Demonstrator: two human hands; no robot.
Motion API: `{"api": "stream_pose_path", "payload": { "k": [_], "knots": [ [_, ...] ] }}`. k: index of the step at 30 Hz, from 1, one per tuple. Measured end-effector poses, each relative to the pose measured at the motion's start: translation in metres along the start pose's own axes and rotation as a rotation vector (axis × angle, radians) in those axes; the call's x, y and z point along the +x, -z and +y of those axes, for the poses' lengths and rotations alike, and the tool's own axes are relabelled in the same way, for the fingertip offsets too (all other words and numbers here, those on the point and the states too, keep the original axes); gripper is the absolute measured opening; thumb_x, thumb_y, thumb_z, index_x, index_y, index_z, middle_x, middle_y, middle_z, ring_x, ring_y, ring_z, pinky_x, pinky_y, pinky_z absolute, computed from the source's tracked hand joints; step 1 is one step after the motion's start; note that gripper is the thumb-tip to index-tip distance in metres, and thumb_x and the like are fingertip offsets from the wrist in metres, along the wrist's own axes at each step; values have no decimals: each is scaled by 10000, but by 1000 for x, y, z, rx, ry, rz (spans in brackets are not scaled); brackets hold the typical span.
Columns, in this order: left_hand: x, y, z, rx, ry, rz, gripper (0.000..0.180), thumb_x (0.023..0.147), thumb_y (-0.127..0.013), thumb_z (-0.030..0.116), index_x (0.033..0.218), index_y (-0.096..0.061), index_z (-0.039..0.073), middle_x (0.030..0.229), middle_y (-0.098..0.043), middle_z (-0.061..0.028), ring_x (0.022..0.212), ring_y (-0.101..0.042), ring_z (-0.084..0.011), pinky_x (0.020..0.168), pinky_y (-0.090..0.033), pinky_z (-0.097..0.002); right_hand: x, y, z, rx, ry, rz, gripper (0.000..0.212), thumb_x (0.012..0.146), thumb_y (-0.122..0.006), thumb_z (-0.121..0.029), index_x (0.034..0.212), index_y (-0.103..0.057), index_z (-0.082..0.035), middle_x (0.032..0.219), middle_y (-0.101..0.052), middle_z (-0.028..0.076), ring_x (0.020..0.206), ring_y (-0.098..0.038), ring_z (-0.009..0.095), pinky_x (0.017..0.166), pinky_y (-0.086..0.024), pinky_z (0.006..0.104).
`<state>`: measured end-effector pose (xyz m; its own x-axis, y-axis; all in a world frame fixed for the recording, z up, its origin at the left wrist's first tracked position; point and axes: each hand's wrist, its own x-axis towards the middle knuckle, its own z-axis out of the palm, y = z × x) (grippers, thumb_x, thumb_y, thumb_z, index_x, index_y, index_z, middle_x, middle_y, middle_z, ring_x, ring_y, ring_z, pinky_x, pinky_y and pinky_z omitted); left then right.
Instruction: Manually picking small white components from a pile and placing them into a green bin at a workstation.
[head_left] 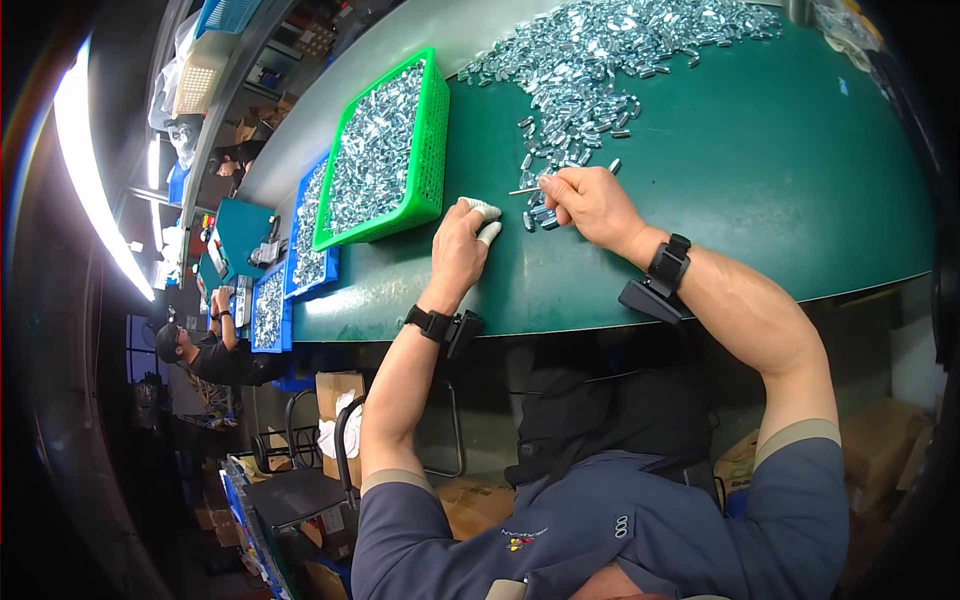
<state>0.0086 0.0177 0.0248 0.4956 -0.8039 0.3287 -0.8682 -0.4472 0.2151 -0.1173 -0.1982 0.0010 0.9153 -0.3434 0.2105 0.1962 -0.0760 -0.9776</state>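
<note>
My right hand [590,205] is closed over the green tabletop, pinching a thin metal rod [523,191] that points left from the fingertips. Just below it lie a few short, shiny silver metal pieces [545,216], at the near end of a trail from the big heap [590,70]. To the left, my left hand [461,245] rests low over the table with white covers on its thumb and a finger. Its fingers are bent together; whether a small piece sits between them is hidden. Beside that hand stands a green plastic basket [432,150] full of similar metal pieces.
Blue trays [288,310] of metal pieces stand left of the green basket. The table's near edge [560,328] runs before my body. A black chair [300,495] and cardboard boxes [340,395] are below at left. Another person [205,350] sits at the far left.
</note>
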Motion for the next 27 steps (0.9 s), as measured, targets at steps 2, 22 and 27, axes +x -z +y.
{"api": "stream_pose_path", "payload": {
  "k": [2, 22, 27],
  "knots": [
    [-3, -2, 2, -164, 130, -6, 267, 914, -754, 117, 1159, -721, 15, 1030, -707, -90, 920, -661, -228, 816, -543, -342, -1, 0, -2, -28, -14, -65, 450, 1056, -575, -346, 780, -691, -10, 597, -644, 50, 553, -599, 128, 552, -467, 315],
    [-19, -24, 27, -1350, 709, 143, 197, 1004, -706, 136, 1166, -677, 28, 1019, -734, -70, 869, -696, -135, 759, -561, -250, -5, -2, -5, -125, 27, -88, 413, 1028, -604, -326, 775, -697, -12, 613, -671, 73, 549, -629, 178, 574, -489, 347],
    [-24, -28, 34, -1257, 569, 120, 178, 990, -716, 107, 1143, -677, 25, 1002, -736, -64, 852, -696, -131, 741, -559, -249, -7, -2, -4, -70, -124, -180, 466, 1046, -583, -366, 765, -711, -16, 583, -654, 71, 522, -614, 165, 550, -480, 338]
  ]
}}
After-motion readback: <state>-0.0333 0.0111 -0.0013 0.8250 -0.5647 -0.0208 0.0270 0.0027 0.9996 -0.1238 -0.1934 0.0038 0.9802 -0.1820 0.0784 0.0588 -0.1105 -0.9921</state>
